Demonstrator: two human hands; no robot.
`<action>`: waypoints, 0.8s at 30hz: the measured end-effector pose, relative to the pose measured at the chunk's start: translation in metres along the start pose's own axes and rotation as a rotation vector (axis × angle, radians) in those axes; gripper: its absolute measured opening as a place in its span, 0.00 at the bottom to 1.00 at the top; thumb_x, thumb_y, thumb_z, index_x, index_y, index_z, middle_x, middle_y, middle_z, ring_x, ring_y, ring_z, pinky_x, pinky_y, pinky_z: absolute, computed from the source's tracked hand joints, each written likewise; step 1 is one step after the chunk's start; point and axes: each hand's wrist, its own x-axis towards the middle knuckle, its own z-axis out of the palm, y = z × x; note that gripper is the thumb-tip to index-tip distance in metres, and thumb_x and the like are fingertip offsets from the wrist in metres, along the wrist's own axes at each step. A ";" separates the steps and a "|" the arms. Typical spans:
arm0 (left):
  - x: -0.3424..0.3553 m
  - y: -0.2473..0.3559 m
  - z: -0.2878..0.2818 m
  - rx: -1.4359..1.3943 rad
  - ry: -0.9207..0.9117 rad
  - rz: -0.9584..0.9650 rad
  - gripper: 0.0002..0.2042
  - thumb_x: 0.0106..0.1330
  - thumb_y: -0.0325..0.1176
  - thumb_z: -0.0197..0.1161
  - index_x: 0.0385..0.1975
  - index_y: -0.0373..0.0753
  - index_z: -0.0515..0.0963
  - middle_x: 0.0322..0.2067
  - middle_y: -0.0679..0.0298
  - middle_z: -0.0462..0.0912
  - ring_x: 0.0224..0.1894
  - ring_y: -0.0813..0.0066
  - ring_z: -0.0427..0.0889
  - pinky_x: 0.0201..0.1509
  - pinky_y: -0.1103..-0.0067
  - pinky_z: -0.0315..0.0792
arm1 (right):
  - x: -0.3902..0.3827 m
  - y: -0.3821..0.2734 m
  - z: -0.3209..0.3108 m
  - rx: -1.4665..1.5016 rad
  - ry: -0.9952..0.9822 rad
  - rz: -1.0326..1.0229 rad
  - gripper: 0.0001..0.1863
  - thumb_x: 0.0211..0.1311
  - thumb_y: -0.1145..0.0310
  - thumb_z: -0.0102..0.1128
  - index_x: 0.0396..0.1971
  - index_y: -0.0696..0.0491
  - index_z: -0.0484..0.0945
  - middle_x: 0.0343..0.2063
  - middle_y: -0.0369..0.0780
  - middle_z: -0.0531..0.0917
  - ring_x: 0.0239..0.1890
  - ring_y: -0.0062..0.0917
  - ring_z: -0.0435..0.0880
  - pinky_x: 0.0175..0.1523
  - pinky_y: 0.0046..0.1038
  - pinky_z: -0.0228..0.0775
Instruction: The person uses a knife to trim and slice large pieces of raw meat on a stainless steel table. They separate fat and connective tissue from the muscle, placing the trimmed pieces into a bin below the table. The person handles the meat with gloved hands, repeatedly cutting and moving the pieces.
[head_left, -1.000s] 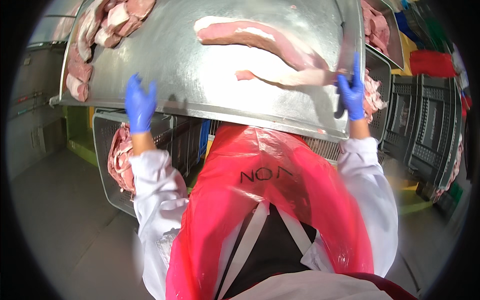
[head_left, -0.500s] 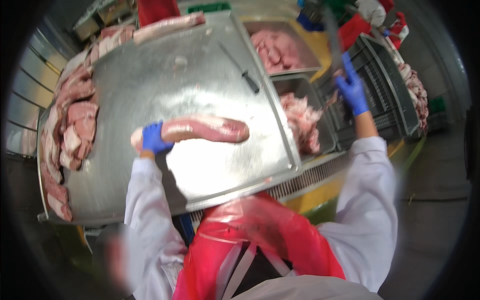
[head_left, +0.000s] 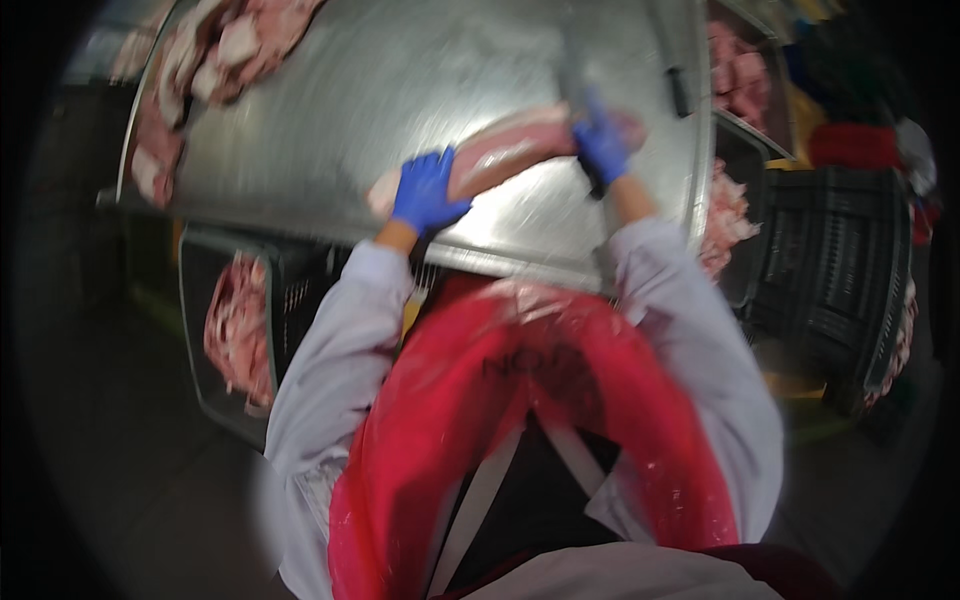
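Meat strip (head_left: 510,150): lies on steel table (head_left: 330,120) near its front edge. Left hand (head_left: 425,192) presses flat on its near end; right hand (head_left: 602,148) grips a knife at the far end. Best practice: pin firmly, cut away from fingers. Half a second earlier, right hand was raised off the table.

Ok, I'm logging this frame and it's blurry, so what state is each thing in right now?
Left hand: gloved blue, pressed flat on the near end of the meat.
Right hand: gloved blue, closed on a knife handle; blade too blurred to trace.
Long cut of meat: lying across the steel table, whole as far as shown.
Meat pile: heaped at the table's left edge.
Crate: below the table, holding meat pieces.
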 end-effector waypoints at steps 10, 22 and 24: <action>-0.040 -0.070 0.003 -0.025 0.167 -0.051 0.26 0.67 0.50 0.58 0.57 0.36 0.75 0.48 0.48 0.80 0.49 0.48 0.79 0.54 0.59 0.72 | -0.058 -0.099 0.002 -0.019 -0.063 0.144 0.38 0.69 0.55 0.55 0.76 0.33 0.50 0.31 0.54 0.86 0.35 0.43 0.89 0.42 0.37 0.79; -0.036 -0.067 0.015 -0.090 0.191 -0.045 0.21 0.69 0.45 0.56 0.50 0.32 0.77 0.41 0.47 0.81 0.42 0.47 0.80 0.45 0.57 0.74 | -0.130 -0.143 0.052 0.312 0.001 0.483 0.39 0.72 0.61 0.53 0.78 0.39 0.46 0.23 0.41 0.83 0.21 0.23 0.82 0.26 0.28 0.76; -0.037 -0.065 0.017 -0.102 0.166 -0.043 0.20 0.70 0.44 0.56 0.50 0.32 0.77 0.41 0.47 0.81 0.42 0.47 0.80 0.45 0.57 0.74 | -0.140 -0.155 0.059 0.367 0.019 0.552 0.41 0.71 0.66 0.54 0.78 0.38 0.44 0.22 0.38 0.82 0.19 0.20 0.78 0.24 0.27 0.74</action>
